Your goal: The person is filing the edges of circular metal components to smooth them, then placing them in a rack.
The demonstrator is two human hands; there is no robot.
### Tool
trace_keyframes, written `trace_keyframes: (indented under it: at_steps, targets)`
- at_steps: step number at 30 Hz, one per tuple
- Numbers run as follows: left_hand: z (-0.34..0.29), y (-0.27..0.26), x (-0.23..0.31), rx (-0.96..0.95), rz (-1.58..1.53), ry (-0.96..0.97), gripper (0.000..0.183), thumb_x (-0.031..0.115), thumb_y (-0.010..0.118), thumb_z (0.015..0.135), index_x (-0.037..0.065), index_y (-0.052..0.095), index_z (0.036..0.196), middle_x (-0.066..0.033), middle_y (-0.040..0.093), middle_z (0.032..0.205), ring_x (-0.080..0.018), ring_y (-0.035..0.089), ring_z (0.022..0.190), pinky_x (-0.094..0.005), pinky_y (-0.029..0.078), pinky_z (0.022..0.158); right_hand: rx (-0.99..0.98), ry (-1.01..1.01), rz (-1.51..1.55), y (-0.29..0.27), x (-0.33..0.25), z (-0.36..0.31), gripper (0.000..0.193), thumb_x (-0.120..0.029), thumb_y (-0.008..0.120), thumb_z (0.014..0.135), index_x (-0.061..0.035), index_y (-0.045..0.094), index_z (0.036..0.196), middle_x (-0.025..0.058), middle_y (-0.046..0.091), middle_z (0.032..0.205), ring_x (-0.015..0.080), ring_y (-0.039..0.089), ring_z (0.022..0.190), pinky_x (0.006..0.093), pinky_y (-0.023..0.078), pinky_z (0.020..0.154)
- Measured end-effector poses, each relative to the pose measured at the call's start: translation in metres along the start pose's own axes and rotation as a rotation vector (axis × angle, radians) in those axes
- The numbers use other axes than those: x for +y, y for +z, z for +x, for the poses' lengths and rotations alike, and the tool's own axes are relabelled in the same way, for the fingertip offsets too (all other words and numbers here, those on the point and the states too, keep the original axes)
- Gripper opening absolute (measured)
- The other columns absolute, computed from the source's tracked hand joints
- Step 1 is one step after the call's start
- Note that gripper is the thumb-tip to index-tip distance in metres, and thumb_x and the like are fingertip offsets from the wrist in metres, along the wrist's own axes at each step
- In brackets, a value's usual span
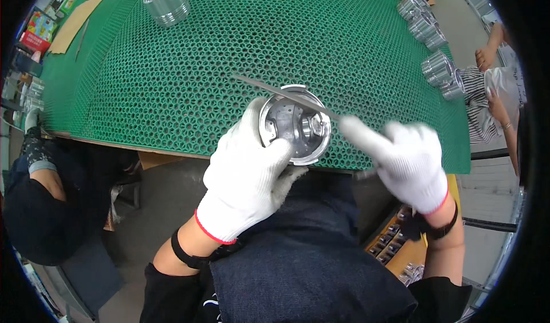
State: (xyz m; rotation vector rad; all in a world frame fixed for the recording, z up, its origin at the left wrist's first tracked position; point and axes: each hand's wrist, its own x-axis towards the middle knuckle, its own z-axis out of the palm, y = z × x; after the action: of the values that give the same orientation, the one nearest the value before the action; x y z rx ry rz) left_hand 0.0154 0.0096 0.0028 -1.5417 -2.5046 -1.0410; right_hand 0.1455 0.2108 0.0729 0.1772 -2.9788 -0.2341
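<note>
left hand: white knit glove with red cuff [249,174], fingers and thumb wrapped round the rim of a round silver metal piston [295,125], open underside facing up
right hand: white knit glove with red cuff [404,157], blurred; fingers closed on the near end of a thin flat grey metal file [286,92]; exact pinch cannot tell because of blur
piston place: held at the near edge of the table, just above the green honeycomb rubber mat [258,42], over the person's lap
file place: lies slanted across the piston's top rim, far tip pointing up-left over the mat, near end in the right hand
inside piston: dark hollow with two bosses visible, wall bright and machined
wrists: black band on each wrist just behind the glove cuff
lap: dark blue cloth apron [303,260] below both hands
mat, far left: one more ribbed silver piston [166,2] standing alone, well apart from the hands
mat, right edge: row of similar silver pistons [432,48] standing close together
left side: another person in dark clothes [43,191] seated at the table edge
right side: another person in a striped top [487,88], arms near the piston row
lower right: wooden tray of small metal parts [395,245] beside the right forearm
</note>
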Motion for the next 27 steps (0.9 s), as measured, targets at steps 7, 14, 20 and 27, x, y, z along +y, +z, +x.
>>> trace_keyframes:
  at_steps: [7, 14, 20, 27]
  targets:
    - [-0.002, -0.001, -0.003, -0.002, 0.076, 0.019, 0.034, 0.022, 0.079, 0.071, 0.009, 0.062, 0.098, -0.028, 0.048, 0.13, -0.0416, 0.061, 0.102, -0.0472, 0.053, 0.082, 0.115, -0.012, 0.158, 0.024, -0.017, 0.072, 0.054, -0.016, 0.065, 0.082, -0.0313, 0.058, 0.133, 0.0045, 0.06, 0.066, 0.0246, 0.064, 0.058, 0.0349, 0.052, 0.052]
    - [-0.007, -0.003, -0.007, -0.022, 0.013, 0.016, 0.057, 0.015, 0.083, 0.065, 0.005, 0.059, 0.116, -0.0256, 0.051, 0.131, -0.042, 0.06, 0.106, -0.0461, 0.052, 0.088, 0.313, 0.228, 0.424, 0.049, 0.02, 0.036, 0.055, -0.008, 0.059, 0.088, -0.0267, 0.051, 0.14, 0.0127, 0.068, 0.084, 0.027, 0.069, 0.074, 0.0376, 0.058, 0.066]
    - [-0.019, -0.018, 0.0, -0.163, 0.231, -0.014, 0.104, 0.021, 0.084, 0.069, -0.003, 0.024, 0.15, -0.0206, 0.064, 0.109, -0.0353, 0.064, 0.093, -0.041, 0.053, 0.082, 0.331, 0.465, 0.152, 0.065, 0.07, -0.011, 0.042, -0.016, 0.065, 0.091, -0.0262, 0.061, 0.131, 0.0103, 0.067, 0.089, 0.0251, 0.067, 0.072, 0.0363, 0.056, 0.066]
    - [-0.03, -0.038, 0.031, -0.498, -1.027, -0.345, 0.104, 0.032, 0.076, 0.082, -0.006, 0.01, 0.153, -0.024, 0.064, 0.117, -0.0333, 0.065, 0.105, -0.039, 0.049, 0.093, 1.143, -0.093, 1.067, -0.011, 0.026, -0.129, 0.049, -0.022, 0.055, 0.097, 0.0067, 0.049, 0.136, 0.0161, 0.063, 0.117, 0.0194, 0.063, 0.097, 0.0291, 0.051, 0.088]
